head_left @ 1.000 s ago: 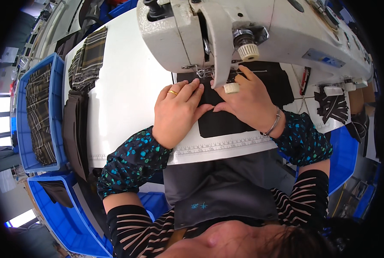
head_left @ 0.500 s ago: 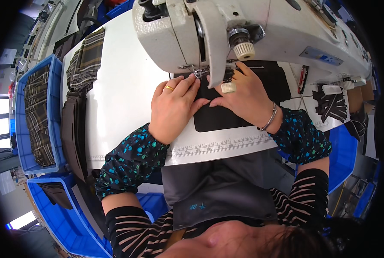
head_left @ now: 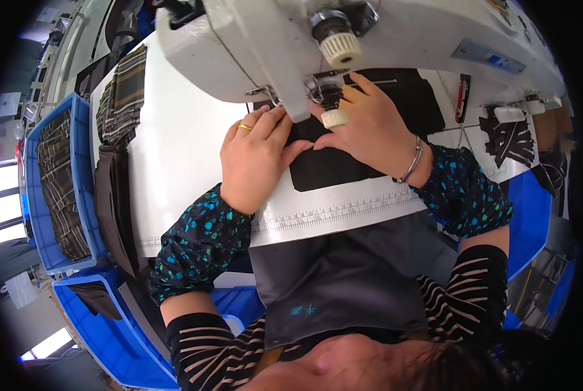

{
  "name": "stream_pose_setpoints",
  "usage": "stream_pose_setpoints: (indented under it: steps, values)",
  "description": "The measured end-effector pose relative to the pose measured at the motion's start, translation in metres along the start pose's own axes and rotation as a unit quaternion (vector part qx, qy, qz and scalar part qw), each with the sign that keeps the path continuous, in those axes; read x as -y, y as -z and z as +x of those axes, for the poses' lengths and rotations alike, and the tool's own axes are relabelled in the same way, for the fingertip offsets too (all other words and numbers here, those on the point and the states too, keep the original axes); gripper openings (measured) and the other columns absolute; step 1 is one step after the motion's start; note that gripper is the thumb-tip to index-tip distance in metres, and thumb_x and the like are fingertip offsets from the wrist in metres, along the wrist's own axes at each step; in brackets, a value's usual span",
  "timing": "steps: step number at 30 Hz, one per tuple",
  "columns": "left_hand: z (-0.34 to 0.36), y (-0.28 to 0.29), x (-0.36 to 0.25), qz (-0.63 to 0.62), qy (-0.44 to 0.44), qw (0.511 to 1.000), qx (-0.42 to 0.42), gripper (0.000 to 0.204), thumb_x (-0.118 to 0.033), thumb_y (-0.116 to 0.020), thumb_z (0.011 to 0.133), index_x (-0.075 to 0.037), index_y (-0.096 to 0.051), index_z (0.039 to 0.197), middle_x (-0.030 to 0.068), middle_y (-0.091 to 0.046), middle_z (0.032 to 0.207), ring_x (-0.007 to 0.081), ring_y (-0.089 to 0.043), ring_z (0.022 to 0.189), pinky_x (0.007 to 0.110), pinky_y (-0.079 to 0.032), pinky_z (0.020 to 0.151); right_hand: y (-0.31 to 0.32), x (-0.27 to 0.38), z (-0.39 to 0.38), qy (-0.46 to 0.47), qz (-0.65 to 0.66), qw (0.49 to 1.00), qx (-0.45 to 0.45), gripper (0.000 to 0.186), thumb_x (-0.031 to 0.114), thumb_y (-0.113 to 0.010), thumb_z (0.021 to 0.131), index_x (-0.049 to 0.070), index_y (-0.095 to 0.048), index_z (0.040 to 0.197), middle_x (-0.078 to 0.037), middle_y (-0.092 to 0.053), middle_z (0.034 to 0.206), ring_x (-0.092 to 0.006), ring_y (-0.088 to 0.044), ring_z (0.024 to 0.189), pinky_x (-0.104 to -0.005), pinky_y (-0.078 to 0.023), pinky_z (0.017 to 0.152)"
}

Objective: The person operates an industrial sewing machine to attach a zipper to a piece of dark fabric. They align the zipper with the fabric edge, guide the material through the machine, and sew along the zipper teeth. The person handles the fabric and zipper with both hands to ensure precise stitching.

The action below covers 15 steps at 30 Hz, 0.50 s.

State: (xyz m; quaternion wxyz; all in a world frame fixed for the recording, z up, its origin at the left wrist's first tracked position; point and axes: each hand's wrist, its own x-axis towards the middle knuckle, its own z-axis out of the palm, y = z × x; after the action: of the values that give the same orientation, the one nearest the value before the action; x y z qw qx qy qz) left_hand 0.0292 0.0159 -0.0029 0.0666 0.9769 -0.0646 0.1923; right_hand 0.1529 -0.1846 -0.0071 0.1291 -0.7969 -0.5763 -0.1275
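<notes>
A black fabric piece [head_left: 334,171] lies flat on the white table under the head of a sewing machine [head_left: 239,58]. My left hand [head_left: 254,156] rests on its left edge, fingers stretched toward the presser foot and thumb pointing right. On the right part of the cloth lies my right hand [head_left: 373,133], flat with its fingers extended, some of them behind the machine's tension knob [head_left: 334,118]. The two thumb tips meet or nearly meet on the fabric. The needle area and the left fingertips are partly hidden by the machine head.
Plaid cloth pieces [head_left: 123,91] and dark folded cloth [head_left: 113,202] lie along the table's left edge. Beyond stand blue bins [head_left: 97,176]. At right are a red-and-black cutter [head_left: 462,98] and dark fabric scraps [head_left: 510,140]. A printed ruler [head_left: 343,214] runs along the front edge.
The view has shifted slightly, so the machine head sits further left and higher. Both hands keep nearly the same flat pose on the black fabric, thumb tips now closer together.
</notes>
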Motion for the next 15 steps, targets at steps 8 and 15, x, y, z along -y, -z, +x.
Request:
stream_pose_setpoints:
  steps: [8,15]
  values:
    - [-0.002,-0.001,-0.002,0.027,0.009,1.0,0.013,0.057,-0.044,-0.083,0.082,-0.007,-0.077,0.125,0.0048,-0.074,0.125,0.0251,-0.069,0.104,0.039,-0.054,0.093,-0.001,-0.005,0.002,0.028,-0.01,0.999,-0.036,0.052,0.047,-0.078,0.083,0.006,-0.076,0.116,-0.005,-0.073,0.127,-0.023,-0.068,0.111,-0.0435,-0.047,0.107]
    - [-0.004,0.005,-0.002,0.042,0.003,0.999,0.003,0.055,-0.047,-0.083,0.082,-0.006,-0.077,0.117,0.0055,-0.074,0.124,0.0259,-0.07,0.106,0.039,-0.055,0.092,0.119,-0.035,-0.044,0.028,-0.012,0.98,-0.195,0.03,0.033,-0.076,0.089,0.005,-0.07,0.097,-0.008,-0.068,0.092,-0.0239,-0.063,0.082,-0.039,-0.052,0.08]
